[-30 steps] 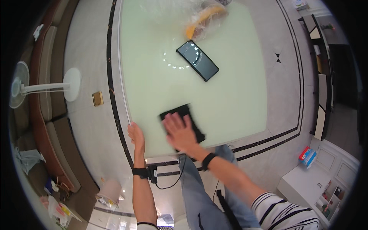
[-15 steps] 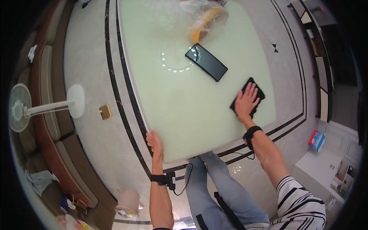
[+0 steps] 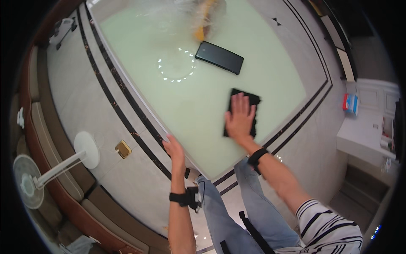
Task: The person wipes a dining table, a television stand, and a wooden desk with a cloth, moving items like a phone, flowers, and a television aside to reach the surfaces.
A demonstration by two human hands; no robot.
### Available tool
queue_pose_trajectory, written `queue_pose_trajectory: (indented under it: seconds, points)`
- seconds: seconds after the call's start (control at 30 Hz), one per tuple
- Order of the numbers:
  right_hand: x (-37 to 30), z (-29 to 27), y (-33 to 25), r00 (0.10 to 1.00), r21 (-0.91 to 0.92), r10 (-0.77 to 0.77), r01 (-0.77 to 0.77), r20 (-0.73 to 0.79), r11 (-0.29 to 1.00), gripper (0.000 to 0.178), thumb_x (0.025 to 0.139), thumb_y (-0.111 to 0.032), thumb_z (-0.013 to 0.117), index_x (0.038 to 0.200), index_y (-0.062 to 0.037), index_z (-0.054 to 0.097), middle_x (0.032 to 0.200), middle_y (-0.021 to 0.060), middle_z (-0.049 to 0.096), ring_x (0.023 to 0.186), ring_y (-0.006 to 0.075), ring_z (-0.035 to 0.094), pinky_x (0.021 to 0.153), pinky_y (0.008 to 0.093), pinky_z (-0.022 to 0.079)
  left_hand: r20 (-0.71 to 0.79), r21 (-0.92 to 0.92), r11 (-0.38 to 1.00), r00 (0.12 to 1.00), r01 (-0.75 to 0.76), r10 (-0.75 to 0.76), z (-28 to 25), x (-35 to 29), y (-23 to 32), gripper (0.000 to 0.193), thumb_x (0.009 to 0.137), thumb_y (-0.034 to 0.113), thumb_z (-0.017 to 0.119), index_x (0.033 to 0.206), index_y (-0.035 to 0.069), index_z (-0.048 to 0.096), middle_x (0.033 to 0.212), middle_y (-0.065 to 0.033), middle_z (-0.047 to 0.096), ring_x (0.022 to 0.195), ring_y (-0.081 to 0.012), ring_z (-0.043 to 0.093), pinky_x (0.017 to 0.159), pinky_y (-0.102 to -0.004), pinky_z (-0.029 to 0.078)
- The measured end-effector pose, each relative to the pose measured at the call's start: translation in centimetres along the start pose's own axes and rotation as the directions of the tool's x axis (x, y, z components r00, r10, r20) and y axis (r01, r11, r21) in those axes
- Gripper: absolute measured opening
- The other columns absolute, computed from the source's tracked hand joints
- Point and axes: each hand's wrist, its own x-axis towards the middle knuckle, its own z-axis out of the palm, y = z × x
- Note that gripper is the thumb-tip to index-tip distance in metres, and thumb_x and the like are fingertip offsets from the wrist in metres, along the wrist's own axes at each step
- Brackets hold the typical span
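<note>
My right hand (image 3: 240,116) lies flat on a black folded cloth (image 3: 256,100) with its fingers stretched out, pressing it to the pale green glossy tabletop (image 3: 186,118). The cloth sticks out on both sides of the palm. At the table's left edge is my left hand (image 3: 174,151), thumb and fingers partly apart; no loose object shows in it. A dark smartphone (image 3: 220,57) lies farther off on the table, beyond the cloth. Past the phone sits a clear plastic bag (image 3: 177,19) around something yellow (image 3: 204,21), blurred here.
A white standing fan (image 3: 59,169) and a small gold square floor fitting (image 3: 123,149) are on the left. Behind them runs a brown sofa (image 3: 63,169). To the right, a white cabinet (image 3: 363,127) carries a blue and red package (image 3: 350,103). My legs are against the table's near corner.
My right hand and the cloth have moved left across the tabletop, nearer the phone's underside in view. The whole view has turned, tilting the table. My left hand stays at the edge.
</note>
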Motion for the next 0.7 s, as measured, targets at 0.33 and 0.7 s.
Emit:
queue_pose_trajectory:
  seconds: [0.33,0.7]
  points:
    - [5.2,0.7,-6.0,0.951,-0.054,0.303,-0.3,0.06,0.953,0.07,0.096,-0.04,0.043,0.158,-0.0118,0.024,0.166,0.0092,0.017,0.152,0.0318,0.015,0.118,0.0612,0.007,0.171,0.044,0.999,0.985,0.021,-0.028,-1.8,3.7,8.2,0.116,0.09,0.082,0.024,0.15,-0.007,-0.019,0.161,-0.025,-0.019,0.151,-0.0323,-0.017,0.123,-0.0453,0.002]
    - [1.0,-1.6,-10.0,0.937,0.064,0.252,-0.274,0.242,0.959,0.069,0.094,-0.036,0.047,0.155,-0.0101,0.03,0.164,0.0116,0.023,0.151,0.031,0.018,0.119,0.0591,0.007,0.262,-0.165,0.985,0.965,0.045,0.0,-3.8,8.2,4.4,0.116,0.09,0.082,0.023,0.151,-0.007,-0.019,0.16,-0.0246,-0.023,0.15,-0.0292,-0.022,0.122,-0.042,-0.005]
